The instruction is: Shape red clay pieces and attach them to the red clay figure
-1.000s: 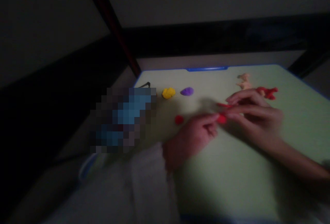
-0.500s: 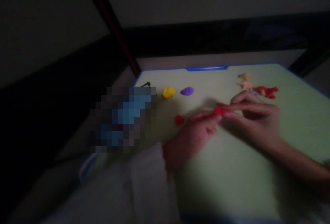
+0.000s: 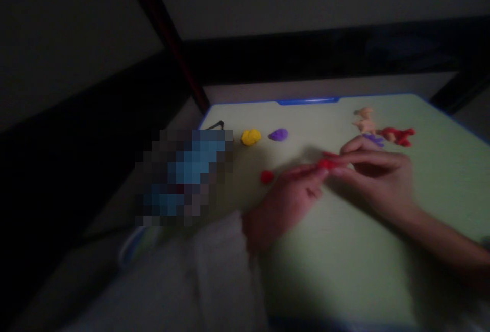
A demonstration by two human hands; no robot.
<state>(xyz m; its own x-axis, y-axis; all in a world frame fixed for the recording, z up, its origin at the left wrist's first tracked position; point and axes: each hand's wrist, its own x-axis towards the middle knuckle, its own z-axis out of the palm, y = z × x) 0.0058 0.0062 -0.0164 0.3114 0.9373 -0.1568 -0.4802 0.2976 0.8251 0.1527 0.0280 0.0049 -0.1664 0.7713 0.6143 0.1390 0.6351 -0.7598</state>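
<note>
Between my two hands is a small piece of red modelling clay [image 3: 326, 163], pinched from both sides. My left hand [image 3: 288, 197] grips its left side with thumb and forefinger. From the right, the fingertips of my right hand [image 3: 378, 174] press on the same piece. A small red clay lump [image 3: 267, 177] lies on the table just left of my left hand. Past my right hand lie a purple clay piece [image 3: 373, 141], peach clay shapes [image 3: 365, 127] and a red clay shape [image 3: 400, 136]. The picture is dim and blurred, so the held piece's exact form is unclear.
A yellow clay lump [image 3: 251, 137] and a purple clay lump [image 3: 279, 134] lie toward the back of the pale table [image 3: 325, 271]. A blue handle [image 3: 308, 101] sits on its far edge. At the left, a pixelated blue area [image 3: 195, 163] hides what is there.
My right hand has shifted slightly left, uncovering more of the purple piece behind it. Both hands still pinch the red clay.
</note>
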